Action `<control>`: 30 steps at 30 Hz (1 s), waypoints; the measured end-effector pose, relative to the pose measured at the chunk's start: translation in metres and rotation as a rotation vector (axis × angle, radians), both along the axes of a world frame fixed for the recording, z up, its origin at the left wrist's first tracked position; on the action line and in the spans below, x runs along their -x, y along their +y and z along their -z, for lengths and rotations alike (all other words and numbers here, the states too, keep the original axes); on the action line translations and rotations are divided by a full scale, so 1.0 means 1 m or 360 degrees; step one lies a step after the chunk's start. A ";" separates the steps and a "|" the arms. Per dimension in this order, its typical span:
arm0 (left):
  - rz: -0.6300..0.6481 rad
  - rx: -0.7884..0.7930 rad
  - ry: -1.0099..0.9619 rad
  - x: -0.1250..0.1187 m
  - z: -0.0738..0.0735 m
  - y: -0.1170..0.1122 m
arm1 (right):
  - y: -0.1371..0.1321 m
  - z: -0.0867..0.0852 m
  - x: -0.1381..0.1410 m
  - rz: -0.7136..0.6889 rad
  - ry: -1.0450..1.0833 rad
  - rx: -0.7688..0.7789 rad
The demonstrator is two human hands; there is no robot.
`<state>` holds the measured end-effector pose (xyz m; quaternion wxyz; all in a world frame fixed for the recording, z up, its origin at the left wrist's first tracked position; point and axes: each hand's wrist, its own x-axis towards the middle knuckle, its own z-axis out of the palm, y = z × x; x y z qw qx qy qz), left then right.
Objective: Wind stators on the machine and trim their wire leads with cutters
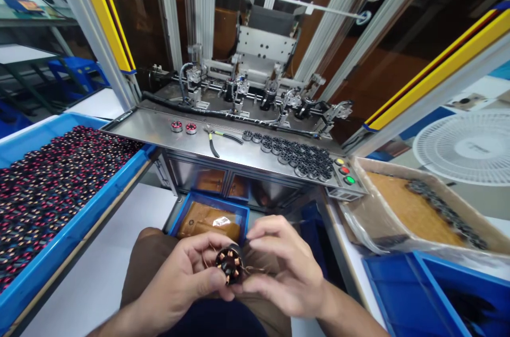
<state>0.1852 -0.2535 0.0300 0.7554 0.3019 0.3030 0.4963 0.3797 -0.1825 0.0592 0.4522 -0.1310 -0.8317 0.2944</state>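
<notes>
My left hand (187, 273) and my right hand (285, 268) meet over my lap, both closed on one small wound stator (230, 264), a black ring with copper coils and loose copper wire ends trailing to the right. My left fingers pinch its left side. The fingers of my right hand curl over its top and right side, touching the wire ends.
A blue tray (79, 220) at the left holds several wound stators. On the steel shelf (159, 129) lie two red stators (184, 127), pliers (217, 137), several bare black cores (295, 153) and coloured buttons (345, 170). A small blue bin (211, 217) sits below; a cardboard box (422, 209) and fan (466, 148) stand right.
</notes>
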 end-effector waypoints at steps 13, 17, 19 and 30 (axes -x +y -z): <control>-0.0298 -0.0270 -0.0301 -0.003 -0.002 0.001 | -0.012 -0.019 0.009 0.0205 -0.0156 0.0048; -0.0226 -0.0243 -0.0402 -0.003 -0.005 0.010 | -0.009 -0.026 0.010 0.0019 -0.0144 0.0111; 0.0202 -0.0108 -0.0366 -0.004 -0.003 0.013 | -0.008 -0.030 0.009 -0.0052 -0.0194 0.0095; -0.0259 -0.0320 -0.0444 -0.006 -0.009 0.008 | -0.013 -0.038 0.010 0.0306 -0.0166 0.0103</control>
